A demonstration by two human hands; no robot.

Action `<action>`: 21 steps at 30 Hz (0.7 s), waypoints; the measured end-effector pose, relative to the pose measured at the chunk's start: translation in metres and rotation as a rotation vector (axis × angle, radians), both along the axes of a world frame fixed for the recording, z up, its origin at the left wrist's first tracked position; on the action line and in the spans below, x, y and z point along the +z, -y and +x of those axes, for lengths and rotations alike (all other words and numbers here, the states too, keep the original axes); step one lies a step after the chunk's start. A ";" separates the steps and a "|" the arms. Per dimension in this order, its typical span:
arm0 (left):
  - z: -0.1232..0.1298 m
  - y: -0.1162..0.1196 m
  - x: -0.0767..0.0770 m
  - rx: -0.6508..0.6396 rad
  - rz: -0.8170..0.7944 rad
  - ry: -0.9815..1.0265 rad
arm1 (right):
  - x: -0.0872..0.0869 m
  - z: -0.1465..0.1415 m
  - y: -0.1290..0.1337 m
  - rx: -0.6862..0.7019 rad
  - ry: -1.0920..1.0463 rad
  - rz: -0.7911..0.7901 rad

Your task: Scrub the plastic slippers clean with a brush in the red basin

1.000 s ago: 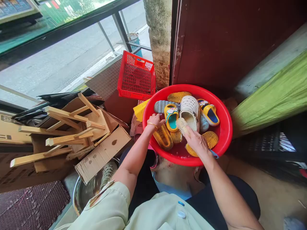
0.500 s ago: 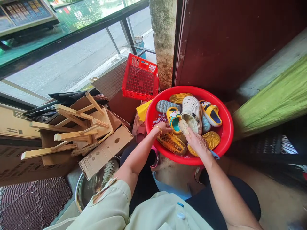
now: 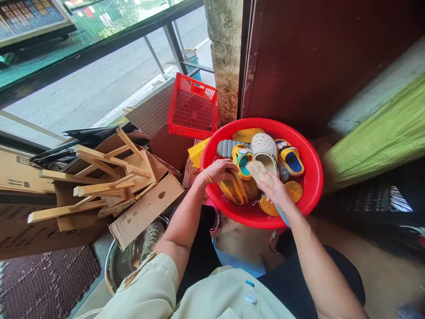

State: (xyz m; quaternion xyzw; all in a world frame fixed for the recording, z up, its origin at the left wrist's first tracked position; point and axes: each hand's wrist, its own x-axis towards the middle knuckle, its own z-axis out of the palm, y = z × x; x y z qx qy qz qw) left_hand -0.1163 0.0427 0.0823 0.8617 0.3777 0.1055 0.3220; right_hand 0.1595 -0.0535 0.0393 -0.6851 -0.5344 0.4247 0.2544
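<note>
A red basin [image 3: 316, 186] holds water and several clogs and sandals. My left hand [image 3: 222, 170] is closed on the edge of a yellow clog [image 3: 235, 189], whose ridged sole is turned toward me, tilted. In my right hand [image 3: 277, 192] is a scrub brush [image 3: 258, 172], pale bristles up and blue handle toward my wrist. The brush is apart from the held clog, just in front of a white clog [image 3: 264, 147]. Behind my left hand sits a yellow and teal clog [image 3: 239, 154]. A yellow and navy clog [image 3: 292, 156] rests on the right side.
A red plastic crate [image 3: 193, 108] stands behind the basin, beside a rough pillar [image 3: 227, 57]. To the left, an upturned wooden stool [image 3: 109, 177] lies on cardboard boxes [image 3: 148, 208]. Below them a metal basin [image 3: 111, 270] holds a greyish clog [image 3: 152, 237]. Green cloth [image 3: 375, 133] hangs right.
My left hand has closed on the yellow clog and lifted and tilted it toward the left. My right hand has turned the brush so that its bristles face up.
</note>
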 end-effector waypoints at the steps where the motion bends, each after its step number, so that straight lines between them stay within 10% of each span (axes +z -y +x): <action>1: 0.001 0.001 0.006 0.004 -0.021 0.050 | 0.002 -0.002 0.001 -0.018 -0.105 -0.046; 7: 0.003 0.005 0.024 0.158 -0.174 0.253 | 0.010 -0.012 0.005 0.009 -0.493 -0.100; 21: 0.046 0.012 -0.007 0.528 -0.128 0.586 | 0.062 0.019 0.030 -0.103 -0.314 0.151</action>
